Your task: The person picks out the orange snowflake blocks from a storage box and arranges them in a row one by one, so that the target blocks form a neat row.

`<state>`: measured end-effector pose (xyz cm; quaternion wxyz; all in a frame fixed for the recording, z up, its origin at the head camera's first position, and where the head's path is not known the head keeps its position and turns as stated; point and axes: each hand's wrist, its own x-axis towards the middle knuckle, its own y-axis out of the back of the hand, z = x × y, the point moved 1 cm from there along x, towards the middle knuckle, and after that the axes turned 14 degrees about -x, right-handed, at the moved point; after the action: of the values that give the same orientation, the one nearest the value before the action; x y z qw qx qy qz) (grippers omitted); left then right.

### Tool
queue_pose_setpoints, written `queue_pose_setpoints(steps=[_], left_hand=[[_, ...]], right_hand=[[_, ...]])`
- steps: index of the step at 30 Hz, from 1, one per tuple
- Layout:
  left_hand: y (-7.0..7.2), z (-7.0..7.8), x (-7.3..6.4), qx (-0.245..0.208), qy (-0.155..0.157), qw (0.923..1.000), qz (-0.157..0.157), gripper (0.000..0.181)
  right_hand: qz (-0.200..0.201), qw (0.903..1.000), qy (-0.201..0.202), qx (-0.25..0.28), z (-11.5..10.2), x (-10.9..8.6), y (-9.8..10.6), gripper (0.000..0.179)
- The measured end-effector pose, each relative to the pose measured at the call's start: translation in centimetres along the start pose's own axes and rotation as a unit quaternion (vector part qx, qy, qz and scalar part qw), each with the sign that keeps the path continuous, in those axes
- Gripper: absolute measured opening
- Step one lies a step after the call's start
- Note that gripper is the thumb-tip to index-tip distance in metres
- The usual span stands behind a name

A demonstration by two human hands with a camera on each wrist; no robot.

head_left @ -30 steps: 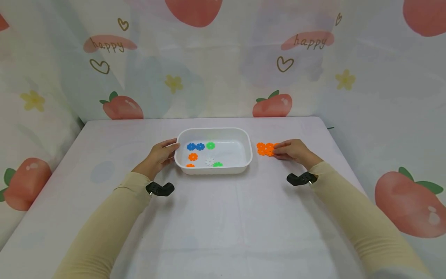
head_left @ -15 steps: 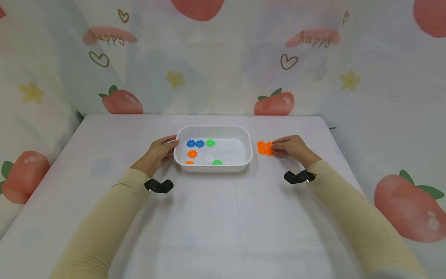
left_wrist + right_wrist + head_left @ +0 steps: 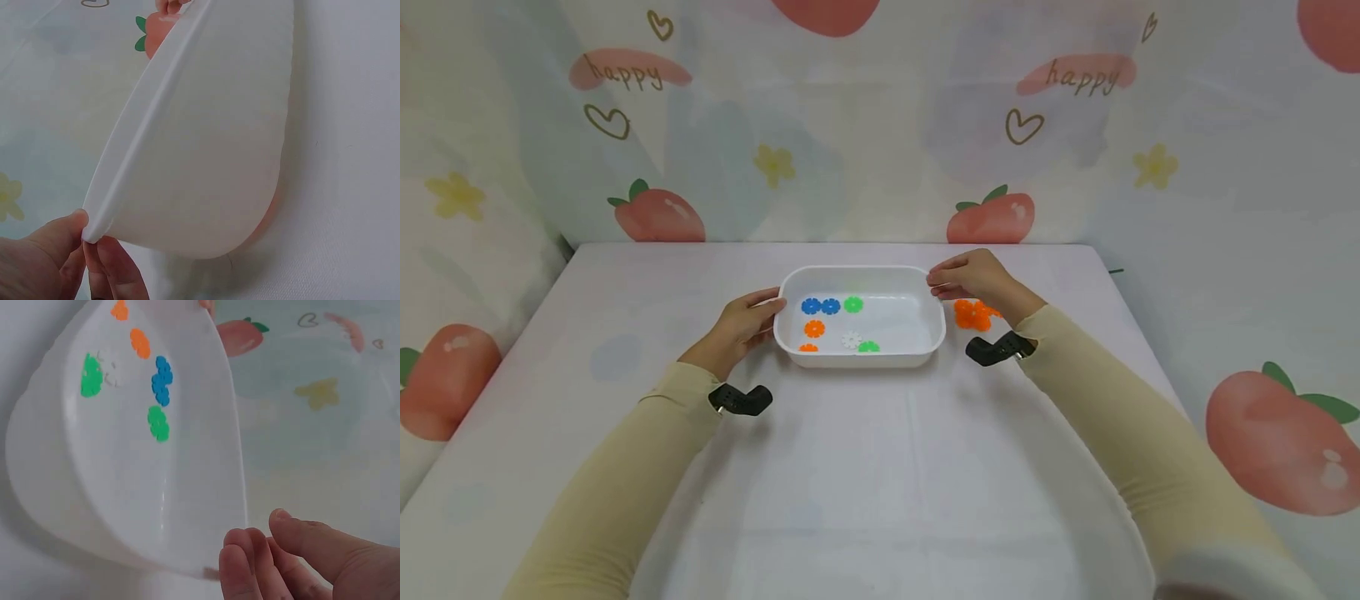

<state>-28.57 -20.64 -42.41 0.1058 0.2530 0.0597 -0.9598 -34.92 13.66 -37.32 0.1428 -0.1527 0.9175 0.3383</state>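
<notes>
A white plastic tray [image 3: 861, 361] stands in the middle of the table. My left hand [image 3: 739, 332] grips its left rim, thumb on top and fingers below, as the left wrist view shows. My right hand [image 3: 976, 277] is at the far right corner of the tray; in the right wrist view its fingers [image 3: 236, 572] are beside the rim and the thumb stands apart. I see nothing held in it. Inside the tray lie blue [image 3: 821, 306], green [image 3: 853, 304], orange [image 3: 814, 328] and white [image 3: 851, 340] flower-shaped plastic discs. Several orange discs [image 3: 972, 315] lie on the table right of the tray.
The table [image 3: 820, 467] has a white cloth. A patterned fabric backdrop [image 3: 865, 150] rises behind it and along both sides. A black wrist mount [image 3: 741, 400] sits on my left wrist, another mount [image 3: 997, 349] on my right.
My right hand has left the orange discs and moved left and away from me to the tray's right rim. The left hand keeps its grip; the tray has stayed in place.
</notes>
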Motion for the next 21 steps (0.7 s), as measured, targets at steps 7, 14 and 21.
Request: queue_pose_setpoints(steps=[7, 14, 21], left_hand=[[-0.2, 0.1, 0.0, 0.003, 0.000, 1.0000, 0.001, 0.049], [-0.2, 0.1, 0.0, 0.006, -0.001, 1.0000, 0.006, 0.050], [-0.1, 0.1, -0.1, 0.007, -0.003, 1.0000, -0.002, 0.049]], right_hand=[[-0.027, 0.9995, 0.011, 0.013, -2.9, 0.4, -2.5, 0.032], [-0.078, 0.9960, 0.044, -0.008, -4.8, 1.0, -5.5, 0.030], [-0.096, 0.9936, 0.048, -0.035, -5.6, 1.4, -8.5, 0.029]])
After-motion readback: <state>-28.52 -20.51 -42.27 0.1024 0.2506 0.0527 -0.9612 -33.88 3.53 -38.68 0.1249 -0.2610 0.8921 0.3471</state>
